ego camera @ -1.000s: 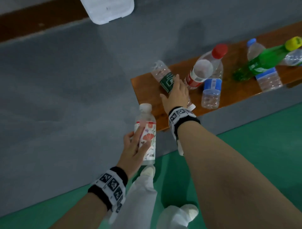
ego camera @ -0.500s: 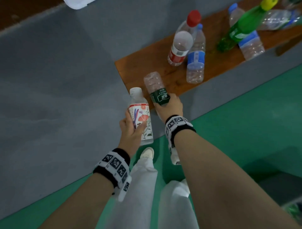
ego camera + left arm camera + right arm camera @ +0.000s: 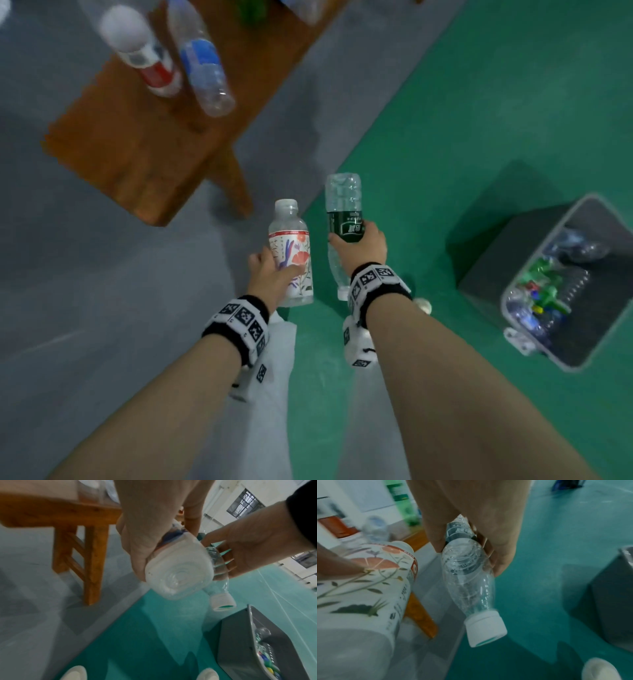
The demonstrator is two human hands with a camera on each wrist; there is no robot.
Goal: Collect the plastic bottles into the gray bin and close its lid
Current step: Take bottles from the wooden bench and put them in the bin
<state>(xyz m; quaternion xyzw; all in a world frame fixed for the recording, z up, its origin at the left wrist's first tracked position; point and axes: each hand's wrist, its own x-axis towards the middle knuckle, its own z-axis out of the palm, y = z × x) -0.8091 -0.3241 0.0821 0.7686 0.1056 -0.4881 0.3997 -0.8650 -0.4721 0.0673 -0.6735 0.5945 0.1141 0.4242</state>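
Because the left hand grips the floral bottle and the right hand grips the inverted green-label bottle, well apart from the gray bin, an early release risks floor drops.

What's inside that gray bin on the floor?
The gray bin holds a jumble of clear plastic bottles with green and blue parts. Anything beneath that top layer is hidden.
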